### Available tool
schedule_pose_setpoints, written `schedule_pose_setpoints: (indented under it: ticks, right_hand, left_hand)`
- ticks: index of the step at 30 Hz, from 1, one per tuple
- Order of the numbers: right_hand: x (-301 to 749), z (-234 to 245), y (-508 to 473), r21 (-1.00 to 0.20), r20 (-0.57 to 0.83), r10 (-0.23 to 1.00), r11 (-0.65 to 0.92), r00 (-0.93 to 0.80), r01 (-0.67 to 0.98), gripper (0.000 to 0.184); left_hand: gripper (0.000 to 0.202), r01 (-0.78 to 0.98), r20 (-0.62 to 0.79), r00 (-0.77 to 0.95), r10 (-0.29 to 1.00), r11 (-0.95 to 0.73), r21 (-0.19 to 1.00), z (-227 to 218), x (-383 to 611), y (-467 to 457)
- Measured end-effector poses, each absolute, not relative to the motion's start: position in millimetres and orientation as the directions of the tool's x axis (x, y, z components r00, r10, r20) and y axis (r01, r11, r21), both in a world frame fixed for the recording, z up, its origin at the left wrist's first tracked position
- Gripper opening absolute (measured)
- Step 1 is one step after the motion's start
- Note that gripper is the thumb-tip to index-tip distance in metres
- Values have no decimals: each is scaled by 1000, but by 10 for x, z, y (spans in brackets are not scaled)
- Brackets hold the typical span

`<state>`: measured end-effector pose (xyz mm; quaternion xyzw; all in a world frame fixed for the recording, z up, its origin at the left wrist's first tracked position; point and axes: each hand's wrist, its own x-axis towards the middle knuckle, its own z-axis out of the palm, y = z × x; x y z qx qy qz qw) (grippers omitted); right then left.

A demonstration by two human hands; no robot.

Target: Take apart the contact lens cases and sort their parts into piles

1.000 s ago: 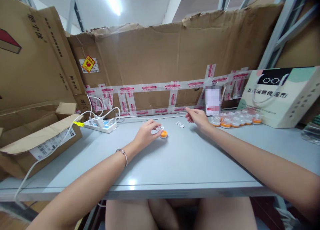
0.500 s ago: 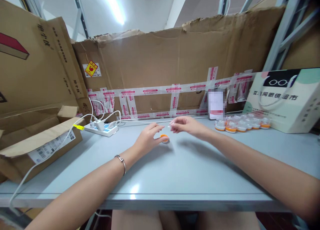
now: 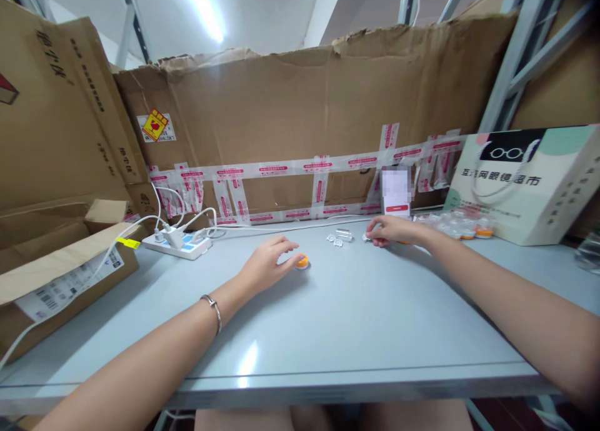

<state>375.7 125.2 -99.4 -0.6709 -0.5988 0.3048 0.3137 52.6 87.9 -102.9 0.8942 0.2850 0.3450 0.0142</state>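
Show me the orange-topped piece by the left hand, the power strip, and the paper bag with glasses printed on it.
Orange-topped piece (image 3: 304,262): head view, on its orange top.
Power strip (image 3: 191,250): head view, on its white casing.
Paper bag (image 3: 520,201): head view, on its front panel.

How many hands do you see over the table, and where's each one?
2. The left hand is beside the round orange-topped case, fingers spread; the right hand is farther right, below the phone in view. Neither is hidden.
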Motion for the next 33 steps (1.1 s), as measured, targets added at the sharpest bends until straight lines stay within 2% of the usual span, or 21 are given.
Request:
schedule_pose_setpoints:
  ticks: [3,6,10,14,18,20,25,29,33]
  right_hand:
    - [3637,-960,1281,-743,103,981,-34,164,669,29]
    - [3427,-931,1264,-675,225,973,113,58,730,36]
    - [3193,-969,1227,-629,194,976,204,-102,751,28]
    - [3214,-969,1225,-682,151,985,162,-79,713,21]
    - [3397,-918,1297,-884,156,977,72,146,462,23]
    - [3481,-916,1355,-915,156,964,60,214,399,21]
    - [3608,-1036,1523,-893,158,938,2,308,451,14]
    - [3699,-1163,1680,-800,227,901,-44,369,598,26]
    - [3768,-1244,1808,-701,278,894,-62,351,711,33]
  left_hand:
    - [26,499,602,607,519,-838,220,-1031,526,879]
    - [27,505,594,607,528,-833,224,-1018,530,870]
    - [26,509,594,606,530,-831,222,-1009,534,866]
    - [27,502,597,610,521,-837,218,-1021,537,876]
    - [28,521,536,630,562,-818,246,-1023,542,855]
    - [28,537,495,642,585,-804,254,-1017,544,832]
    - [24,549,422,683,596,-800,242,-1006,548,801]
    - [22,546,415,694,589,-805,230,-1013,549,818]
    - [21,542,425,692,584,-809,228,-1025,548,838]
